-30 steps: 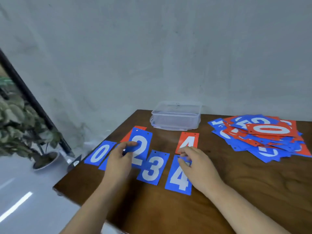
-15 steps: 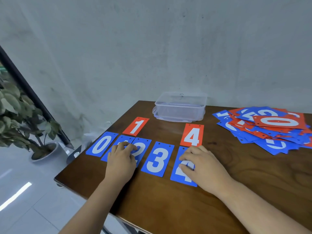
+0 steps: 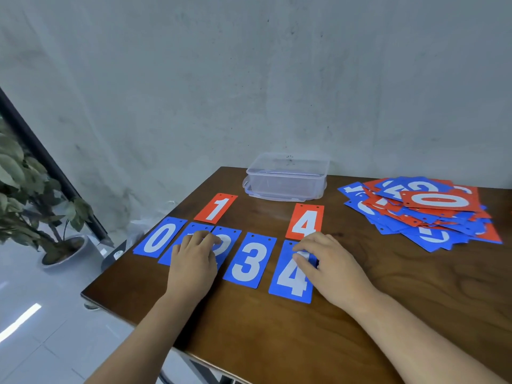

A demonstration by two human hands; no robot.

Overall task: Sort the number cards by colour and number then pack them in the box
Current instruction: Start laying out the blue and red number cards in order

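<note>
I see a plain indoor room, perhaps an office corner or a home: a bare grey plaster wall (image 3: 249, 79), a dark wooden table (image 3: 415, 300), and a potted plant (image 3: 33, 195) on pale floor tiles (image 3: 33, 342).

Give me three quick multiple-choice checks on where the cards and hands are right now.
1. The red 4 lies: A on the floor; B just behind the blue 4; C at the near edge, closest to the person.
2. Red cards laid out apart from the unsorted pile: A none; B five; C two.
3. The right hand: A rests its fingers on the blue 4; B is raised in the air; C holds a red card.

Answers:
1 B: the red 4 sits just past the blue 4's top edge.
2 C: only the red 1 and the red 4 lie singly on the table.
3 A: its fingers touch the upper part of the blue 4, which lies flat.
</note>
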